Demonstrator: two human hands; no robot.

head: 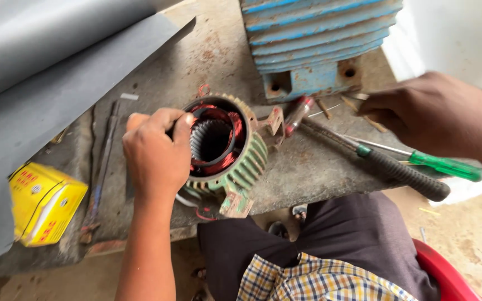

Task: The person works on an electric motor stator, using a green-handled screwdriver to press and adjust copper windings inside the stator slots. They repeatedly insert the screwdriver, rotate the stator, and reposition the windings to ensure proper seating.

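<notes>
Left hand point(154, 153): clamped over the left rim of the green stator point(235, 159), hiding that side.
Stator: centre of the bench point(157, 83), copper windings showing.
Right hand point(439, 114): far right, curled; blurred, cannot tell what it holds.
Nearby: 2 screwdrivers point(414, 167), tips partly hidden.

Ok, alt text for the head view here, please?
The left hand grips a green finned motor stator with copper windings on a worn bench. The right hand reaches over a green-handled screwdriver and a black-handled tool, near a blue finned housing.
</notes>
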